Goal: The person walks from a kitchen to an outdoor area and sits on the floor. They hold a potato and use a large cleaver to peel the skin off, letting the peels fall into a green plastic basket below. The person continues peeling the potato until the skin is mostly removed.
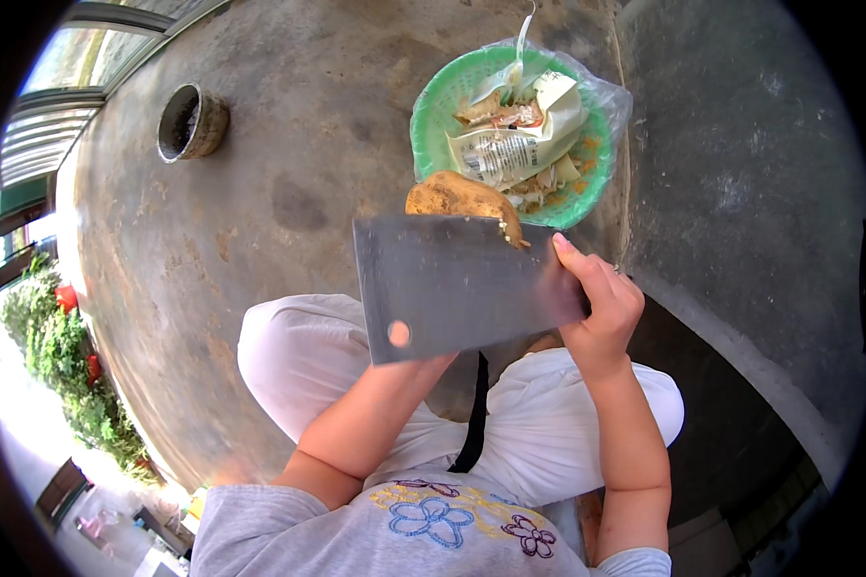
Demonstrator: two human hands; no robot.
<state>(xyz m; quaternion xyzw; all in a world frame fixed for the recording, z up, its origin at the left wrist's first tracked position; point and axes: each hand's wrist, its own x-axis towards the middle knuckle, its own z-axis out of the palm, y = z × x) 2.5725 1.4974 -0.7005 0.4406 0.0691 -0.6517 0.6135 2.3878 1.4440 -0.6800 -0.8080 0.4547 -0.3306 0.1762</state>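
A wide grey cleaver (457, 288) is held level across the middle, its handle end in my right hand (603, 313). My right fingers are closed round it, thumb along its far corner. Just past the blade's far edge shows a brown-skinned, lumpy root vegetable (459, 195), perhaps a potato; pale crumbs cling where they meet. Behind the blade lies my left hand (398, 334), a bit of it showing through the blade's round hole. Its fingers are hidden, so I cannot see its grip on the vegetable.
Beyond the vegetable stands a green plastic basket (431, 113) lined with clear film, holding peelings and a crumpled printed wrapper (515, 154). A worn round pot (210, 125) sits on the concrete floor (289, 106) at far left. Potted plants (58, 346) line the left side.
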